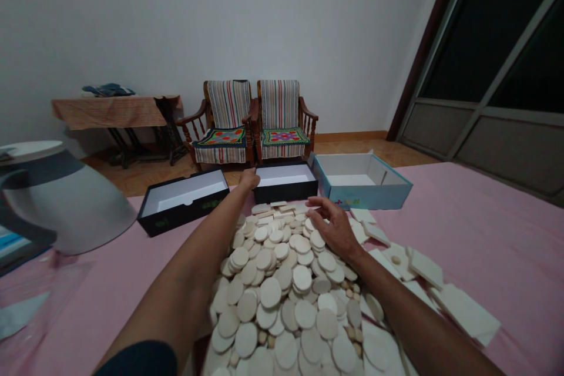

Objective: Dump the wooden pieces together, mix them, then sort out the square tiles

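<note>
My left hand [249, 178] reaches far forward, its fingers closed on the left end of a black box [285, 192] with a white inside. My right hand [333, 224] rests over the far right side of a large heap of pale round wooden discs [282, 276]. Its fingers are bent a little and apart, touching or just above the discs, with nothing seen held. Small wooden cubes [352, 333] show among the discs. Square pale wooden pieces [425, 268] lie scattered to the right, beside my right forearm.
Another black box [183, 211] stands at the left, a light blue box [368, 195] at the right. A big grey-white jug [74, 205] stands on the pink tablecloth [467, 211] near the left edge. Two wooden armchairs [229, 111] and a side table [114, 111] are by the wall.
</note>
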